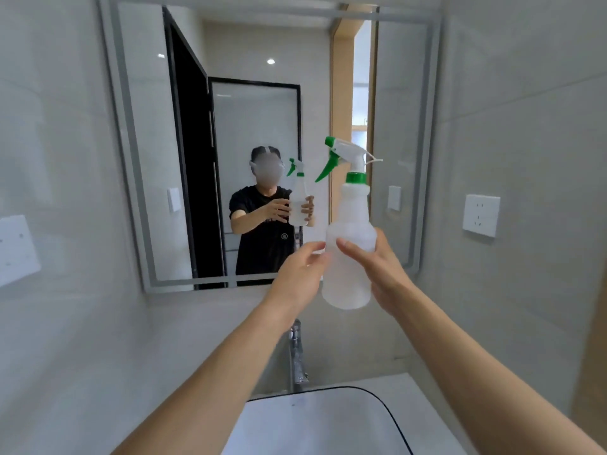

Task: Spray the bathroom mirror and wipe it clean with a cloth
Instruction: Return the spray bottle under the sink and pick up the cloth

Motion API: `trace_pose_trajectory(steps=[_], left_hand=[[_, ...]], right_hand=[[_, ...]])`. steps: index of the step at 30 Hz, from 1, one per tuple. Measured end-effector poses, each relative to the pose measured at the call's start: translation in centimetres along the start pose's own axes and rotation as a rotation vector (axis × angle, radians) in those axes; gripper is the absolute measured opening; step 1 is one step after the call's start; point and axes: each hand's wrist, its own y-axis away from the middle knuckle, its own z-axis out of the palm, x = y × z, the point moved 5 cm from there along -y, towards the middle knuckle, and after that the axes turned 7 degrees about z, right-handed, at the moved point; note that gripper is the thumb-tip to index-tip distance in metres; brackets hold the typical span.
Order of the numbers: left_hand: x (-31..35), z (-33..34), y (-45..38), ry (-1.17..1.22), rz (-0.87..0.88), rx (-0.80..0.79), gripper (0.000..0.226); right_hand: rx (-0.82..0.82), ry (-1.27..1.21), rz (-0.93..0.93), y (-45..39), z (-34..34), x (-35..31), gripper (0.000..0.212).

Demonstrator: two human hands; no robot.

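Observation:
A translucent white spray bottle (pixel 349 218) with a green trigger and collar is held upright in front of the wall mirror (pixel 262 110), its nozzle pointing left toward the glass. My right hand (pixel 382 274) grips the bottle's lower body from the right, thumb across the front. My left hand (pixel 300 277) reaches in from the left with its fingers loosely extended, fingertips at the bottle's left side; I cannot tell whether they touch. The mirror reflects a person holding the bottle. No cloth is in view.
Below the hands a chrome faucet (pixel 297 356) rises behind a white sink basin (pixel 328 421). A white wall socket (pixel 481 215) sits right of the mirror, and a white plate (pixel 16 249) is on the left wall. Grey tiled walls surround the mirror.

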Motion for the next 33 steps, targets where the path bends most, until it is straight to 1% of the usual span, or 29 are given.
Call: trace_pose_trajectory(steps=[2, 5, 8, 12, 14, 18, 22, 24, 27, 30, 33], left_hand=[[-0.6, 1.1, -0.1, 0.010, -0.001, 0.006, 0.038], [-1.2, 2.6, 0.0, 0.051, 0.010, -0.024, 0.041], [-1.8, 3.8, 0.7, 0.066, 0.028, -0.048, 0.030], [-2.7, 4.9, 2.8, 0.093, 0.080, -0.116, 0.031], [-3.7, 5.6, 4.4, 0.096, 0.100, -0.182, 0.031], [-6.0, 7.8, 7.9, 0.067, 0.134, -0.323, 0.040], [-8.5, 10.5, 13.3, 0.105, 0.083, -0.462, 0.040], [-9.5, 12.0, 15.7, 0.142, 0.068, -0.535, 0.041], [-11.3, 14.9, 18.8, 0.180, 0.030, -0.584, 0.037], [-13.3, 17.9, 22.6, 0.160, -0.008, -0.644, 0.035], [-16.2, 21.2, 26.6, 0.124, -0.048, -0.725, 0.032]], right_hand=[[0.024, 0.001, -0.005, 0.8, -0.7, 0.2, 0.066], [0.083, 0.031, 0.029, 2.3, -1.6, 0.9, 0.087], [0.148, 0.093, 0.045, 4.4, -2.1, 1.2, 0.092], [0.240, 0.073, 0.103, 8.1, -2.0, 2.1, 0.079], [0.296, 0.054, 0.133, 10.4, -1.8, 3.0, 0.076], [0.453, -0.068, 0.198, 16.2, -1.7, 6.7, 0.072], [0.550, -0.149, 0.282, 23.0, -2.8, 10.3, 0.070], [0.568, -0.119, 0.299, 26.1, -3.8, 11.5, 0.064], [0.593, -0.027, 0.311, 30.4, -5.3, 13.7, 0.056], [0.670, -0.003, 0.313, 34.9, -6.5, 16.4, 0.056], [0.766, -0.031, 0.337, 40.0, -7.6, 20.3, 0.039]])
